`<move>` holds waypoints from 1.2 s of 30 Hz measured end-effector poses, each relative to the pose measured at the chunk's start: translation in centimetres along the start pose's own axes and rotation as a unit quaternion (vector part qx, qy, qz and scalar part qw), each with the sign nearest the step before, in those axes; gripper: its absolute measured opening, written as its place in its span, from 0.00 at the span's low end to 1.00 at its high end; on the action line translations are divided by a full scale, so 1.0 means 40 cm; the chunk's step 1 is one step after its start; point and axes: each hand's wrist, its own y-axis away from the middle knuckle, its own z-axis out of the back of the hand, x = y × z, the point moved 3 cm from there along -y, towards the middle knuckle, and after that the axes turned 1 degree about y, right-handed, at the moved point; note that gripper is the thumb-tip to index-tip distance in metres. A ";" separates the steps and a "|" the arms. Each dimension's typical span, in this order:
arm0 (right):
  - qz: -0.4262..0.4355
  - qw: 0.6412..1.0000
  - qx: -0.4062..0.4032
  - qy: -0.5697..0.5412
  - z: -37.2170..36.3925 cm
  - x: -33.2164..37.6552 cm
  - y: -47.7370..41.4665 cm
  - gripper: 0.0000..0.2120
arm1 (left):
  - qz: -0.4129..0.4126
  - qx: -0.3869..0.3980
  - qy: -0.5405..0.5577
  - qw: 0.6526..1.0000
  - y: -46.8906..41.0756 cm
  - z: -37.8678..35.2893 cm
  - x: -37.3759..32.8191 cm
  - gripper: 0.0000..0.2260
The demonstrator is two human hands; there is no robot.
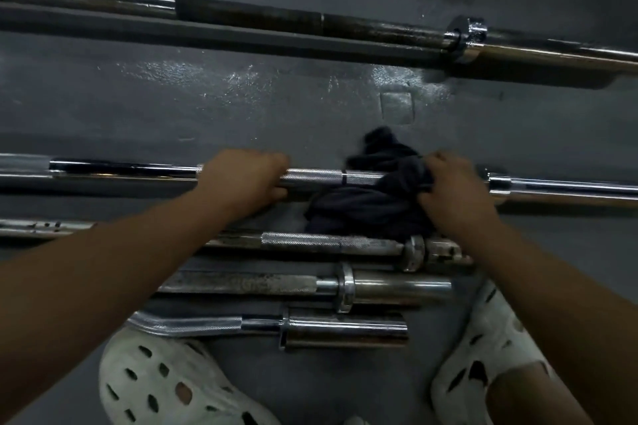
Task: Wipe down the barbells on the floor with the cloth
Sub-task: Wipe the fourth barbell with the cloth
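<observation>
Down on the dark grey floor, the left hand wraps its fingers around the knurled shaft of the chrome barbell lying crosswise. Just to its right, the right hand grips a bunched dark cloth draped over that same bar. Three shorter bars lie nearer, by the white clogs; another long barbell sits farther off.

We see a black cloth in our right hand, chrome barbell with cross-hatch knurling beside our left hand, dark grey floor beyond, white holed clogs
</observation>
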 end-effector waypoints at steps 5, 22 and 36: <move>-0.117 0.981 -0.081 -0.129 -0.011 -0.021 0.055 0.36 | -0.023 -0.057 -0.015 0.998 0.018 -0.013 -0.001 0.17; -0.074 0.989 -0.080 0.100 -0.044 0.033 0.006 0.31 | 0.020 0.111 -0.011 0.994 -0.027 0.033 -0.016 0.14; 0.170 0.985 -0.034 -0.027 -0.080 0.357 0.022 0.31 | 0.035 0.298 0.151 0.942 -0.086 0.042 0.022 0.09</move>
